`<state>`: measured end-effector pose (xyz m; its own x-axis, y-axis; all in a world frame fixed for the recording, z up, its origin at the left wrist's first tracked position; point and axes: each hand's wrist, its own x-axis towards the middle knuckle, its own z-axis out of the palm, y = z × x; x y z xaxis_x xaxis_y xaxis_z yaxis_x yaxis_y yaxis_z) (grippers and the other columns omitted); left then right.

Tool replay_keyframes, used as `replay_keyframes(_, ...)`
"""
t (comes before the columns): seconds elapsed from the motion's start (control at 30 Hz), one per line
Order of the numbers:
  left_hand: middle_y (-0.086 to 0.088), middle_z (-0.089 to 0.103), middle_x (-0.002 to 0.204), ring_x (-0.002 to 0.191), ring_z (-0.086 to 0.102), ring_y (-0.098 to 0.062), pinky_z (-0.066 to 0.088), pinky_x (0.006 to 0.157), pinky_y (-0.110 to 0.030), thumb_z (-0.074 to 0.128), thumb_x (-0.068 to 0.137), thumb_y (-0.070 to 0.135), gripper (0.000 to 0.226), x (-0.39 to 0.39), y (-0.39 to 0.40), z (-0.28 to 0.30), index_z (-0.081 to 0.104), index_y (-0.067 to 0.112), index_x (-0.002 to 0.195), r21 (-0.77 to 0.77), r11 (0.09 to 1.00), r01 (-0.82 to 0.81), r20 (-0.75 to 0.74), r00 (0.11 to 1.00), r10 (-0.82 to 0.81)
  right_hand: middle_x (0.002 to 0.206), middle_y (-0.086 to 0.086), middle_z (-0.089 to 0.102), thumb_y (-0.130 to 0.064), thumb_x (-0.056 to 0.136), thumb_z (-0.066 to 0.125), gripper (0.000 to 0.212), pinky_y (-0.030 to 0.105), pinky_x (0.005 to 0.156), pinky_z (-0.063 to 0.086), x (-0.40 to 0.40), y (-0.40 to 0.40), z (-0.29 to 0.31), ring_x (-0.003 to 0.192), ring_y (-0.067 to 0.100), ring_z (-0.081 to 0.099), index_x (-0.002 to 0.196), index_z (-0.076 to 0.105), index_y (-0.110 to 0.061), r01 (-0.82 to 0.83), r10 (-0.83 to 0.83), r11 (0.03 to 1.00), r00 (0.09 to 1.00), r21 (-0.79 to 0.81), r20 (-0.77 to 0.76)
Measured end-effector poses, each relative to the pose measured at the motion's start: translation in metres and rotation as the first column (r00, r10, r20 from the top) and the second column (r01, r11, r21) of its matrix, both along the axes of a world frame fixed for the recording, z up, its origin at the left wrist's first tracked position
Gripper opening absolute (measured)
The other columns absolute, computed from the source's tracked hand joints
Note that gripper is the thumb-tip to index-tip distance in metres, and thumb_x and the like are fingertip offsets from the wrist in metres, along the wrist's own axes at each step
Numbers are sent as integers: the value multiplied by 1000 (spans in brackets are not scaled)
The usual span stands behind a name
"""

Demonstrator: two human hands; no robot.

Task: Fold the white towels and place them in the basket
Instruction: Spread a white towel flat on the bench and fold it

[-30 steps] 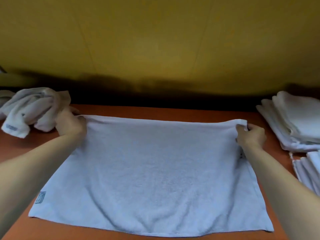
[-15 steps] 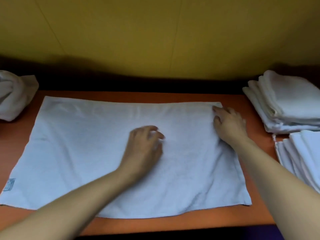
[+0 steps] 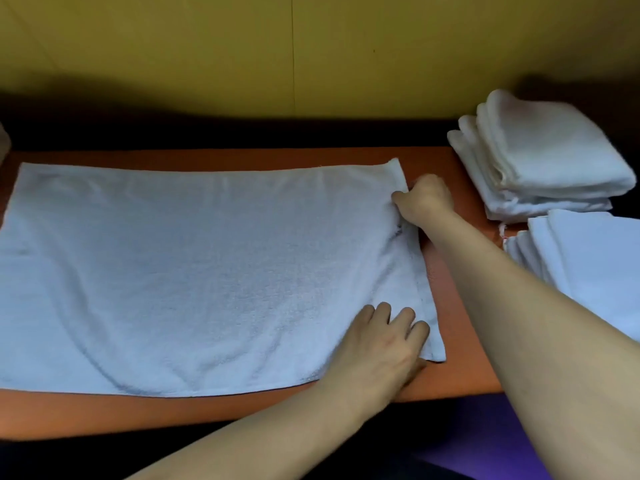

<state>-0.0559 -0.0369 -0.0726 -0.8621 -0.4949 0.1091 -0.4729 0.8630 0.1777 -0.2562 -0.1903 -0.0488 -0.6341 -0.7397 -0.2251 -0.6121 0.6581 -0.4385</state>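
Terry cloth fills most of my view: a white towel (image 3: 207, 271) lies spread flat on the orange table (image 3: 242, 410), its long edges running left to right. My right hand (image 3: 424, 199) sits at the towel's far right corner, fingers curled closed on the hem in what looks like a pinch. My left hand (image 3: 384, 344) rests at the near right corner, fingers spread flat on top and the thumb tucked under the edge; whether it actually grips I cannot tell. Two stacks of folded white towels (image 3: 540, 161) wait just beyond on the right; no basket shows from here. I judge the cloth soft, light and limp, apt to sag and wrinkle if lifted by one point, so both right corners are the places to hold, carried together toward the left edge to keep the hems square.
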Motion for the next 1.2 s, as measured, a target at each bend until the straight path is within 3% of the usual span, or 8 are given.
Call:
replay_keyframes(0.1,2,48,67,52,43,-18,18,51,-33,47,72,7,16,-11,1,3,56,20,73,30,999,-42,51,998,40,109,13,64,-23,92,54,19,35,74,42,2,3,-1,100,36,61,101,60,-8,8,-4,997,999,-81,47)
replay_keyframes(0.2,-1,52,74,54,51,-22,30,46,-33,48,76,4,19,-11,2,19,55,17,88,222,967,-124,-39,990,136,123,18,61,-18,97,49,29,33,79,40,-13,13,3,112,39,59,121,54,-4,92,-84,986,994,-141,63)
replay_keyframes(0.33,-5,59,106,83,58,-34,47,72,-44,50,93,16,18,-15,18,41,42,18,109,662,739,-122,-176,934,311,123,21,62,-15,97,49,28,37,88,45,-36,30,24,117,41,59,120,57,0,187,-164,964,978,-189,128)
replay_keyframes(0.53,6,62,77,69,60,-19,49,61,-39,39,90,28,5,-10,29,78,36,24,91,870,464,-165,-197,746,636,104,14,66,-19,97,57,22,41,86,53,-30,48,63,100,38,65,112,67,-8,246,-140,930,923,-272,358)
replay_keyframes(0.77,10,38,54,55,33,-11,28,56,-30,43,103,36,38,67,8,106,27,26,71,861,480,-170,-316,560,766,106,7,68,-22,101,58,24,34,82,51,51,28,108,91,24,64,121,67,-15,278,-43,874,862,-399,506)
replay_keyframes(0.87,-6,46,61,56,57,-19,40,56,-36,49,101,36,35,116,-2,107,33,21,73,865,460,-200,-291,546,785,104,7,70,-20,99,58,24,34,83,55,97,8,120,92,23,67,120,69,-13,276,-9,866,843,-418,538)
replay_keyframes(1.03,1,57,59,60,72,-13,43,53,-17,54,102,30,31,197,-20,107,45,20,73,893,382,-237,-259,424,868,81,8,69,-18,101,55,15,26,49,55,173,-27,124,70,24,72,104,69,-13,274,29,876,790,-396,612)
replay_keyframes(1.2,-1,42,55,60,72,-12,48,62,-33,56,100,27,33,266,-37,100,43,16,72,868,381,-318,-261,360,896,74,-2,68,-25,103,54,16,35,68,60,253,-60,117,66,16,69,104,69,-20,171,101,905,804,-389,586)
